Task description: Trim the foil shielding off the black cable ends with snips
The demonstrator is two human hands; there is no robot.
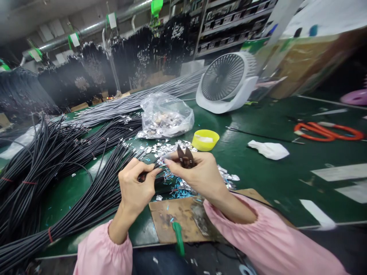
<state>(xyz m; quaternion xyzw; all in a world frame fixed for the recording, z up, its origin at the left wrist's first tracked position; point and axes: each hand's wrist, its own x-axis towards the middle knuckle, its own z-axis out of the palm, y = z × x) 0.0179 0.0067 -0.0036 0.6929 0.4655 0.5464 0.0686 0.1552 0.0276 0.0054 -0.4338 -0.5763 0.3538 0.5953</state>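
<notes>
My left hand [136, 183] is closed in a pinch around the end of a thin black cable [157, 166]. Dark-jawed wire cutters [185, 157] sit in my right hand [202, 173], jaws pointing up and away and slightly apart. The right thumb and forefinger come close to the cable end; whether they touch it I cannot make out. A large bundle of black cables [94, 202], tied with a red band, runs under and to the left of my left hand. Beneath both hands lie blue wire scraps [174, 187] and silvery foil bits [160, 149].
A clear bag of scraps [169, 114], a yellow dish [205, 140] and a white fan [226, 84] stand beyond my hands. Orange-handled scissors [327, 131] and a crumpled white tissue [269, 149] lie right. A brown board [166, 214] rests at the table's front edge.
</notes>
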